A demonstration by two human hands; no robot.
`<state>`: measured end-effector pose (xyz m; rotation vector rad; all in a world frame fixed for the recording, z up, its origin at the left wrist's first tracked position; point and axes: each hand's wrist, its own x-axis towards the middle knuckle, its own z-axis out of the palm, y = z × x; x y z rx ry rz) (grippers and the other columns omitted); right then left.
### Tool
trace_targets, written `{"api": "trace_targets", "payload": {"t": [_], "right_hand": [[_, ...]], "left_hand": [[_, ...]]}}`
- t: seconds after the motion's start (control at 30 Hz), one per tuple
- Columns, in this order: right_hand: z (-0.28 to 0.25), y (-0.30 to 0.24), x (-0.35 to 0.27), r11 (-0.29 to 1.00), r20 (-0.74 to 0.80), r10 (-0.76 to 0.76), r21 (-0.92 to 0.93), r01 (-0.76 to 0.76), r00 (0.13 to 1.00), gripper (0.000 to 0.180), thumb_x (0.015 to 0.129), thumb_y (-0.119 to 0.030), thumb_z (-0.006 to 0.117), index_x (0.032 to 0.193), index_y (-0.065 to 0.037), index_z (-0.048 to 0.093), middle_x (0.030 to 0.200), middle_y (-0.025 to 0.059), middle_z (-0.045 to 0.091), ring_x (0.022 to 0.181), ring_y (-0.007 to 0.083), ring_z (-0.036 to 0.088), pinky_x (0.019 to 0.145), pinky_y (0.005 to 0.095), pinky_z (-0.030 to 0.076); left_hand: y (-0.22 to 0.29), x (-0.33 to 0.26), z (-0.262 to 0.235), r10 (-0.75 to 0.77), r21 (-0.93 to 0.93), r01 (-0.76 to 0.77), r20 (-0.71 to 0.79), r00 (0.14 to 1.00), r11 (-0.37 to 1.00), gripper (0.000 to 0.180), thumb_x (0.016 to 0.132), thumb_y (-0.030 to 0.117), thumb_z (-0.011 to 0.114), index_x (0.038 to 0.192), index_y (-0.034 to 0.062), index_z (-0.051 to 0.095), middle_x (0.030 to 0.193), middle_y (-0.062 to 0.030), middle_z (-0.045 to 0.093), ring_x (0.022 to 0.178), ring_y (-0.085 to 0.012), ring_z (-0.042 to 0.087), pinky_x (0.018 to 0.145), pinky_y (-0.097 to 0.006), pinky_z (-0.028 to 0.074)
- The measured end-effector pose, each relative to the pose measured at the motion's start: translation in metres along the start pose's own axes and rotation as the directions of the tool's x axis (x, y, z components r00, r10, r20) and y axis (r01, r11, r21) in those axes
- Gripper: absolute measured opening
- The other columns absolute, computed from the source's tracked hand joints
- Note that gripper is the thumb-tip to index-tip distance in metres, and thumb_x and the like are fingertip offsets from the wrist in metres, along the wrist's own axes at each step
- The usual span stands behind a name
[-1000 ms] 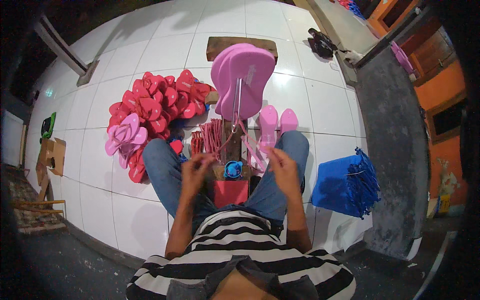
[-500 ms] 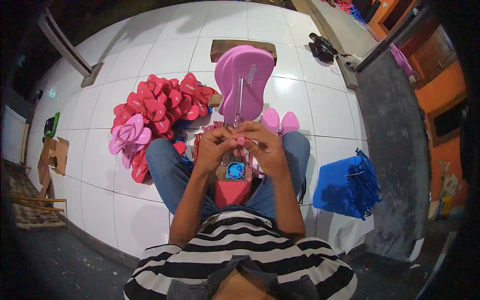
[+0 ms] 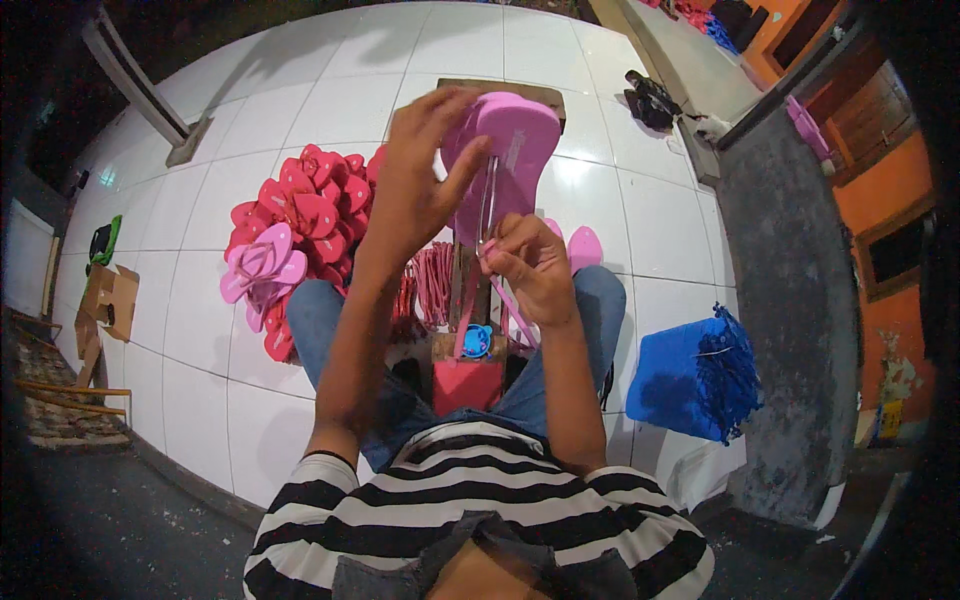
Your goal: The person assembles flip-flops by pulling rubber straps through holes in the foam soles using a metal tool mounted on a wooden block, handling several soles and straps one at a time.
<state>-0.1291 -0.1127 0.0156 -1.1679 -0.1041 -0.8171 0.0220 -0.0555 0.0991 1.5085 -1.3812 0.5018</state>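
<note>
A stack of pink flip-flop soles [image 3: 525,150] stands upright in front of me, with a long, thin metal rod [image 3: 489,195] across its face. Fingers and thumb spread apart, my left hand [image 3: 415,165] is at the left edge of the soles and covers part of them. My right hand [image 3: 535,265] is closed in a pinch at the rod's lower end, on a pink flip-flop strap [image 3: 513,312] that hangs down in two arms. Below the strap, a small blue round container [image 3: 476,341] sits between my legs; its small contents are too tiny to name.
Red flip-flops [image 3: 315,215] lie heaped at the left, with pink flip-flops [image 3: 264,262] on their near side. Bundled pink-red straps [image 3: 432,283] lie by my left knee. Pink soles [image 3: 584,248] stand near my right knee. Blue straps [image 3: 722,375] rest on blue material [image 3: 665,365] at the right.
My left hand has left the strap and moved up and forward to the soles. The right hand has shifted slightly right, still pinching, and the strap's arms now hang in sight.
</note>
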Motion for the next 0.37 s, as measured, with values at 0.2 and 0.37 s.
{"api": "trace_targets", "payload": {"t": [0.2, 0.37], "right_hand": [[-0.012, 0.002, 0.000, 0.969, -0.061, 0.247, 0.011, -0.246, 0.967, 0.015, 0.082, -0.014, 0.070, 0.087, -0.008, 0.058, 0.081, -0.0009, 0.058, 0.070, 0.0076, 0.054, 0.062, 0.0212, 0.045], [-0.015, 0.020, 0.005, 0.933, -0.058, 0.247, 0.285, -0.221, 0.967, 0.027, 0.084, -0.021, 0.069, 0.105, -0.006, 0.058, 0.093, 0.0036, 0.064, 0.081, 0.0133, 0.061, 0.072, 0.0247, 0.051]], "left_hand": [[0.008, 0.013, -0.006, 0.142, 0.127, -0.162, 0.150, 0.978, 0.979, 0.034, 0.079, 0.018, 0.069, 0.109, 0.0066, 0.059, 0.114, -0.0093, 0.057, 0.108, -0.0270, 0.051, 0.080, -0.035, 0.048], [0.028, -0.001, -0.006, -0.324, -0.041, 0.372, 0.410, 0.853, 0.927, 0.035, 0.082, 0.019, 0.066, 0.114, 0.0106, 0.056, 0.115, -0.0096, 0.058, 0.113, -0.0257, 0.051, 0.083, -0.032, 0.049]]}}
